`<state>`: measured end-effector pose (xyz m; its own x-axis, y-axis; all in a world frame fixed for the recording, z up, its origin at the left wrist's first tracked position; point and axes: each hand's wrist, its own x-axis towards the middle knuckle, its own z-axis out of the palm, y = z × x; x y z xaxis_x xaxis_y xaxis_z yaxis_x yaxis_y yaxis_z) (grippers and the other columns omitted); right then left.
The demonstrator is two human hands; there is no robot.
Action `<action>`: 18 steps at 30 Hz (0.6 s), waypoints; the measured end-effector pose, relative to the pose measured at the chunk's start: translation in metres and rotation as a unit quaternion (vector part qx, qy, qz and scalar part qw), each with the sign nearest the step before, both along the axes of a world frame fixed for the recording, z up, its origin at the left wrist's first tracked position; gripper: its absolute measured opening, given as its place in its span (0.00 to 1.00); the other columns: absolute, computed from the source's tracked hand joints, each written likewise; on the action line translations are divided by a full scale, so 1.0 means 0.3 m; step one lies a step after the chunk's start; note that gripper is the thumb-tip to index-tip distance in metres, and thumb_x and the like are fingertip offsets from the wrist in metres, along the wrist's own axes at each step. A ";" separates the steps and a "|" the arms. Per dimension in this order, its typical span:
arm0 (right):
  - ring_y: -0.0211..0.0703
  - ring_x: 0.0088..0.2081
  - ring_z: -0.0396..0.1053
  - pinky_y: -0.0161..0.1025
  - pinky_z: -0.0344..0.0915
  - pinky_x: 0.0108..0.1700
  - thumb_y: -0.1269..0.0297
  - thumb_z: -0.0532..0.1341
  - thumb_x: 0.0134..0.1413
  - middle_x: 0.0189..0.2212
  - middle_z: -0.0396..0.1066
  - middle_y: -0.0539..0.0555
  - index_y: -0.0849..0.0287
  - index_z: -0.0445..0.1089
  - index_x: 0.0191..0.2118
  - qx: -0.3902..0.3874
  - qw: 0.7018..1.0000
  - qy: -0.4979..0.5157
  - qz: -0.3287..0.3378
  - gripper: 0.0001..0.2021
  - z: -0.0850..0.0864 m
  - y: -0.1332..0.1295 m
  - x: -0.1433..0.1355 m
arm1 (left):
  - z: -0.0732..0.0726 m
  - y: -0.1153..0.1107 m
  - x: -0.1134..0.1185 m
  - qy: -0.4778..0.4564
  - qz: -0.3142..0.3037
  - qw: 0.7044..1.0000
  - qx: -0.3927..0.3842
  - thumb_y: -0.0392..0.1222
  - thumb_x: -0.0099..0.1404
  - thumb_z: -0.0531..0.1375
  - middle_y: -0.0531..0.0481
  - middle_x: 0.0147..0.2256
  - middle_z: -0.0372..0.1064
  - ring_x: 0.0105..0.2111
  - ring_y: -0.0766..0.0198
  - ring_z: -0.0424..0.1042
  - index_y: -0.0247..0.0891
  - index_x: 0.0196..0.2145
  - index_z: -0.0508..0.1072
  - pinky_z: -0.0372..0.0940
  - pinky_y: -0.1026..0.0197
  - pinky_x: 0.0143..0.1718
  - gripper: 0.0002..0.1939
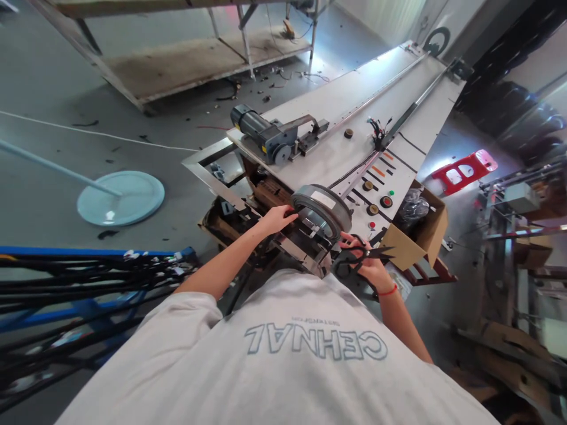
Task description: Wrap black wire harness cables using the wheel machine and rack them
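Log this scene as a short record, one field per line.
Left hand: fingers at the edge of the dark roll
Right hand: holding black scissors, blades toward picture right
Roll: white label, at the workbench's near end
On bench: motor, knobs, cables
Beside bench: open cardboard box holding dark plastic

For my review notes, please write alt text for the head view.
A person's left hand is at the edge of a large dark roll at the near end of a long white bench; black scissors are in the grip of the right hand. A motor sits beyond.
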<state>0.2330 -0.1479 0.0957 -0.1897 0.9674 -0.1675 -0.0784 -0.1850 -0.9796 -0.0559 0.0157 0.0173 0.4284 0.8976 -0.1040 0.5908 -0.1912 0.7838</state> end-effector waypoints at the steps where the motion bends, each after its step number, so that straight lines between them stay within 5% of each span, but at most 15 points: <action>1: 0.55 0.59 0.64 0.48 0.66 0.55 0.56 0.73 0.44 0.64 0.58 0.60 0.54 0.66 0.45 -0.013 0.999 0.031 0.038 0.23 0.028 -0.009 -0.046 | 0.000 0.001 0.001 -0.002 0.005 1.000 -0.008 0.51 0.64 0.56 0.41 0.43 0.76 0.41 0.54 0.74 0.32 0.45 0.75 0.67 0.58 0.44 0.21; 4: 0.56 0.55 0.68 0.50 0.63 0.58 0.53 0.76 0.37 0.62 0.61 0.60 0.55 0.66 0.42 -0.081 0.979 0.092 0.163 0.27 0.032 0.002 -0.189 | 0.012 0.012 0.001 -0.009 0.010 0.999 -0.049 0.48 0.63 0.57 0.41 0.42 0.76 0.37 0.56 0.75 0.31 0.45 0.75 0.68 0.59 0.41 0.20; 7: 0.52 0.45 0.74 0.49 0.65 0.55 0.43 0.74 0.32 0.52 0.71 0.60 0.55 0.65 0.38 -0.170 0.954 0.133 0.207 0.30 -0.058 0.064 -0.307 | 0.049 0.025 0.002 -0.025 0.006 0.995 -0.092 0.48 0.62 0.59 0.43 0.37 0.76 0.30 0.60 0.74 0.30 0.44 0.74 0.69 0.60 0.34 0.20; 12: 0.48 0.36 0.75 0.46 0.70 0.46 0.27 0.52 0.48 0.40 0.75 0.63 0.59 0.65 0.34 -0.328 0.892 0.203 0.236 0.34 -0.184 0.198 -0.399 | 0.123 0.019 0.022 0.000 0.011 0.995 -0.102 0.46 0.62 0.62 0.44 0.39 0.75 0.30 0.61 0.74 0.31 0.49 0.71 0.69 0.61 0.33 0.21; 16: 0.38 0.21 0.67 0.38 0.68 0.28 0.29 0.51 0.52 0.30 0.76 0.60 0.57 0.60 0.28 -0.300 0.929 0.145 0.160 0.30 -0.175 0.176 -0.406 | 0.120 0.003 0.039 0.172 0.089 0.981 0.025 0.40 0.60 0.62 0.37 0.51 0.68 0.45 0.52 0.74 0.33 0.58 0.65 0.67 0.57 0.45 0.28; 18: 0.39 0.24 0.69 0.38 0.69 0.30 0.30 0.53 0.53 0.34 0.77 0.59 0.57 0.61 0.30 -0.222 0.956 0.125 0.149 0.29 -0.145 0.109 -0.374 | 0.091 -0.001 0.027 0.231 0.147 0.961 0.047 0.40 0.60 0.62 0.32 0.54 0.64 0.48 0.47 0.72 0.30 0.57 0.65 0.67 0.55 0.46 0.29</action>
<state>0.1209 -0.1152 0.0524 -0.5328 0.7090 -0.4621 -0.1783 -0.6278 -0.7577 -0.0478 0.0154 0.0446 0.0830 0.9874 -0.1347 0.9104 -0.0202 0.4132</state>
